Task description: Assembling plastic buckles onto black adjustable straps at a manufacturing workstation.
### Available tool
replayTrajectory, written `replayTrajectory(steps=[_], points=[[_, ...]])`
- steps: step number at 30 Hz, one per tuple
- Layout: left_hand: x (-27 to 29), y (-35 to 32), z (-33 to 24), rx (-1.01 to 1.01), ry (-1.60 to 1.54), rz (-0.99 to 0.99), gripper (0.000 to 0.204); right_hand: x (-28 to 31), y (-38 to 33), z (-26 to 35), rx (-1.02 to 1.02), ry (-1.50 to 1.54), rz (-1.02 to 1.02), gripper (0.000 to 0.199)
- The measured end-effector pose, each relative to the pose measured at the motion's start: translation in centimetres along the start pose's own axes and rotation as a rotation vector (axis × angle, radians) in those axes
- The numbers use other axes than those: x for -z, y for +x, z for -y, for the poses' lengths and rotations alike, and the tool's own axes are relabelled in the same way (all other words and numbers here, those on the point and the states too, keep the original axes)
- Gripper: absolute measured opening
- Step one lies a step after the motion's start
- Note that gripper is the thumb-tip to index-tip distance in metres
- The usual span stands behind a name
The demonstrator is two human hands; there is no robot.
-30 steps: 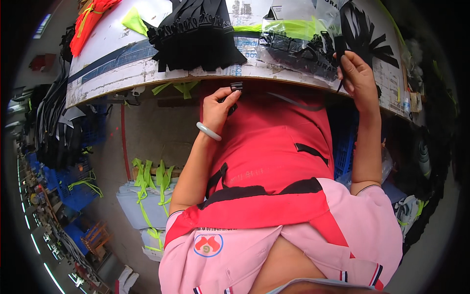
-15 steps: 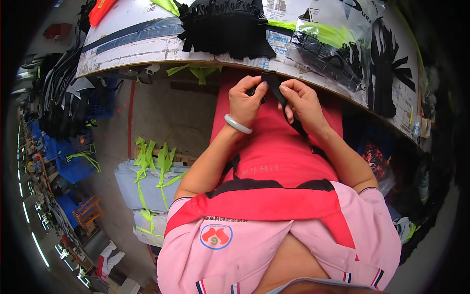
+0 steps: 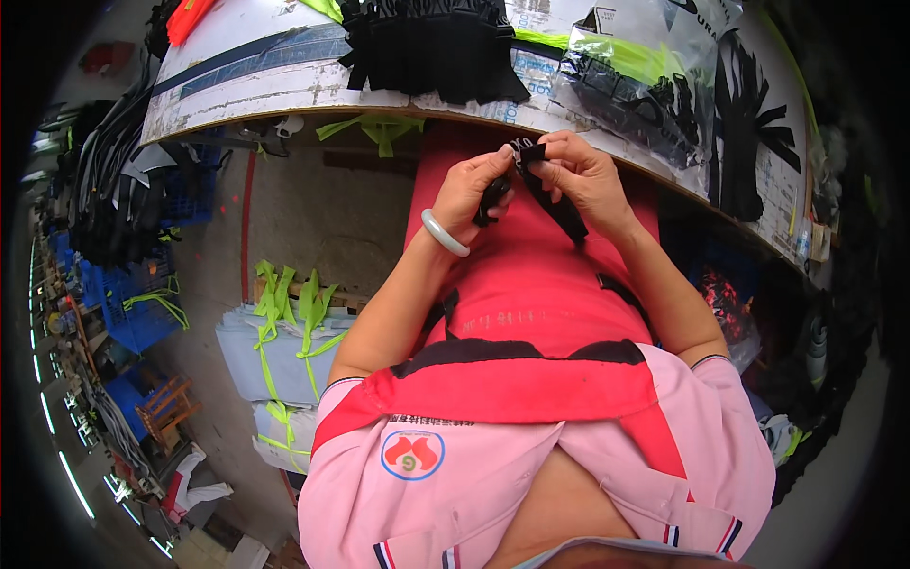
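Observation:
In front of the table edge, over my red apron, both hands work on a black strap. My left hand, with a pale bangle at its wrist, is closed and pinches the strap's upper part, where white marks show. A bunched black part, its kind unclear, sits in the curled fingers of that hand. My right hand pinches the strap's end between thumb and fingers. From there the strap's dark length hangs down over the apron.
On the table lie a stack of black straps, a clear plastic bag with black pieces, and a black strap bundle. Grey bundles tied with neon-yellow strips sit at lower left. Blue crates stand farther left.
The strap's top has turned between my hands, and white marks now show on it. My right hand has moved up to the strap's end; my left hand has tilted slightly.

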State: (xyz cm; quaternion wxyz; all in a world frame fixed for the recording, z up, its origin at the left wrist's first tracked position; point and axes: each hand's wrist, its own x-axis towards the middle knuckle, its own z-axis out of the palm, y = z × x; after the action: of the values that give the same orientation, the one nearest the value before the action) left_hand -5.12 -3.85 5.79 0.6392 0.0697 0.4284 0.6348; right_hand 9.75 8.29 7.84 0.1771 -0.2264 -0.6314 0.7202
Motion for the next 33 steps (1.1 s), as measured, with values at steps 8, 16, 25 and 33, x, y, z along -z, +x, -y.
replayTrajectory(steps=[8, 16, 25, 33], points=[[0.6, 0.7, 0.3, -0.304, 0.427, -0.333, 0.019, 2.3, -1.0, 9.2, 0.703, 0.01, -0.12, 0.01], [-0.2, 0.2, 0.3, -0.299, 0.433, -0.326, 0.018, 2.1, -1.2, 10.3, 0.019, -0.027, -0.231, 0.019], [-1.0, 0.4, 0.9, -0.613, 0.555, -0.263, 0.013, -0.2, -1.4, 0.7, -0.375, 0.075, -0.057, 0.016], [-0.7, 0.2, 1.2, -0.511, 0.407, -0.22, 0.017, -1.2, 0.5, -0.2, -0.174, 0.075, -0.15, 0.015]])
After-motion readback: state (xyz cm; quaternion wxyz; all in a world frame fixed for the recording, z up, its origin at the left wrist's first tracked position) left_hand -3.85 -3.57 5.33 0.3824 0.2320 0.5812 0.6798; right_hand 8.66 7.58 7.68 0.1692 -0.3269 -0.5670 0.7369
